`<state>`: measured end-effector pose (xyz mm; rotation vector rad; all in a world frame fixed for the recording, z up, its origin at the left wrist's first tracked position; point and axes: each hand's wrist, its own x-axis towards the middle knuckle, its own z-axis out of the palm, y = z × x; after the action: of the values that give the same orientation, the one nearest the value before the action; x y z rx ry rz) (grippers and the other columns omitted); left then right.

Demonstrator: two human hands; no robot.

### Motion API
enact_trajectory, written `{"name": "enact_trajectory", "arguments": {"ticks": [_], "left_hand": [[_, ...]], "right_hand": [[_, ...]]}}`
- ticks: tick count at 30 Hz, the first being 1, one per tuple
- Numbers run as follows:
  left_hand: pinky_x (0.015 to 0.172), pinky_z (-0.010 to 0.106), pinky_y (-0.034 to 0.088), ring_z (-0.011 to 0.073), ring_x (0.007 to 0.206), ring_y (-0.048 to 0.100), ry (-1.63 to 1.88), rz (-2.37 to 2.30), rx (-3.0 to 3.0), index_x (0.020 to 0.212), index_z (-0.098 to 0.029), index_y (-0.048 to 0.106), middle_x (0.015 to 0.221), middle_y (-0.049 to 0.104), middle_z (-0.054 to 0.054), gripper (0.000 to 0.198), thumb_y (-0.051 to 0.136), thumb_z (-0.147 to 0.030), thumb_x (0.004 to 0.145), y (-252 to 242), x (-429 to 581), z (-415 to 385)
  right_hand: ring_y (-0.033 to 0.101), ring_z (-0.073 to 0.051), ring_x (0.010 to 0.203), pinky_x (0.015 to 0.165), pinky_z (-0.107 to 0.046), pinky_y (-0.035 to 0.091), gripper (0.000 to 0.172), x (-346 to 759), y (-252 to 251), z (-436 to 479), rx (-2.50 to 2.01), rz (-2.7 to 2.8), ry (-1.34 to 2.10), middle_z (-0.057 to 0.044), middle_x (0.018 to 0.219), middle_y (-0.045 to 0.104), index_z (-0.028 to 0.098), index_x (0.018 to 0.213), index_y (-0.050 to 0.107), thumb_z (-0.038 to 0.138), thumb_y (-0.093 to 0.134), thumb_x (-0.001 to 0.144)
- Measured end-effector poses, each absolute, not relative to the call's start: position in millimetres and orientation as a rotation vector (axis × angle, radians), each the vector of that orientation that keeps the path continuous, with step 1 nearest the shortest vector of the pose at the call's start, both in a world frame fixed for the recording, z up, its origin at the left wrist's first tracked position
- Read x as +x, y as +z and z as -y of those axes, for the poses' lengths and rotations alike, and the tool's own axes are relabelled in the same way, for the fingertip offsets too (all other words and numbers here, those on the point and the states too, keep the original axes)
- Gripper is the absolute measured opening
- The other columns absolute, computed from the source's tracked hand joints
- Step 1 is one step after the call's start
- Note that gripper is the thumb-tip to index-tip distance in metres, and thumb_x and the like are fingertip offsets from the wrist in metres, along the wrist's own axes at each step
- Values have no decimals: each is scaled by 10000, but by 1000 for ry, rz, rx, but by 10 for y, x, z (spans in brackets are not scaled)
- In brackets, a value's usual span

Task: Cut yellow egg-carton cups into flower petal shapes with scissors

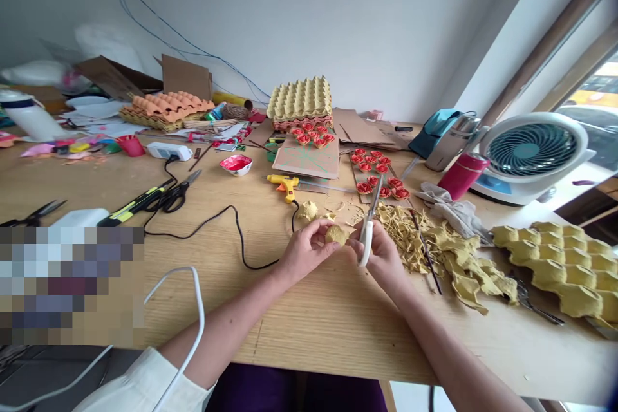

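Small yellow egg-carton piece [337, 234] pinched between fingertips of left hand [305, 250], just above the near middle of the wooden table [309, 315]. Closed around white-handled scissors [367, 226]: right hand [381, 256], touching the piece at its 3 o'clock side, blades pointing up toward 12 o'clock (whether the blades were parted could not be told). Lying at 10 o'clock of the piece, just beside it: another cut cup scrap [308, 210]. Farther toward 11 o'clock: yellow glue gun [284, 185], black cord trailing toward 8 o'clock. Spread at 3 o'clock: heap of carton trimmings [434, 248], then a cut yellow egg tray [564, 267] near the table's right edge. At 1 o'clock: rows of red paper roses [379, 175] on cardboard. Well apart at 2 o'clock: white desk fan [531, 154]. At 12 o'clock, far back: stacked egg trays [300, 100].
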<state>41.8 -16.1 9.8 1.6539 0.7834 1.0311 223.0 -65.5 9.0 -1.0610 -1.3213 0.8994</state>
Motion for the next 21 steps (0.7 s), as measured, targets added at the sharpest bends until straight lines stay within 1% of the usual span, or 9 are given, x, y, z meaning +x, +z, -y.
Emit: {"name": "enact_trajectory", "arguments": {"ticks": [3, 7, 10, 12, 15, 21], "left_hand": [[781, 289, 512, 195, 878, 661, 1065, -763, 1564, 1094, -186, 622, 971, 697, 67, 354, 737, -304, 780, 85, 416, 130], [814, 297, 509, 193, 895, 658, 1086, -751, 1491, 1087, -169, 617, 993, 696, 83, 359, 739, -301, 776, 63, 408, 90], [818, 295, 509, 192, 901, 660, 1082, -753, 1545, 1095, -162, 620, 994, 699, 89, 356, 737, -277, 778, 59, 414, 102], [777, 285, 512, 190, 876, 663, 1065, -762, 1617, 1100, -168, 629, 995, 702, 87, 360, 742, -288, 780, 61, 425, 128], [725, 277, 513, 190, 841, 667, 1040, -788, 1700, 1104, -176, 643, 993, 710, 85, 366, 748, -318, 783, 60, 439, 160], [807, 295, 514, 200, 914, 668, 1071, -776, 1642, 1104, -175, 638, 1021, 713, 86, 352, 743, -267, 781, 41, 425, 115]], "right_hand": [[531, -155, 709, 642, -281, 423, 287, 2298, 73, 639, -1094, 1301, 871, 15, 820, 591, 245, 966, 530, 380, 736, 817], [545, -167, 750, 683, -298, 423, 284, 2350, 76, 633, -1161, 1293, 802, 10, 821, 606, 245, 983, 546, 384, 734, 822], [553, -173, 784, 676, -294, 426, 300, 2322, 83, 645, -1169, 1336, 814, -17, 910, 638, 240, 976, 561, 395, 754, 806], [554, -171, 777, 654, -284, 430, 337, 2281, 79, 656, -1162, 1356, 873, -20, 937, 637, 240, 986, 565, 397, 781, 779], [545, -160, 728, 629, -273, 430, 362, 2235, 64, 664, -1145, 1326, 937, 1, 850, 613, 237, 981, 565, 398, 800, 759], [524, -144, 696, 614, -259, 419, 341, 2321, 57, 631, -1120, 1271, 911, 17, 809, 591, 242, 996, 557, 386, 779, 781]]}}
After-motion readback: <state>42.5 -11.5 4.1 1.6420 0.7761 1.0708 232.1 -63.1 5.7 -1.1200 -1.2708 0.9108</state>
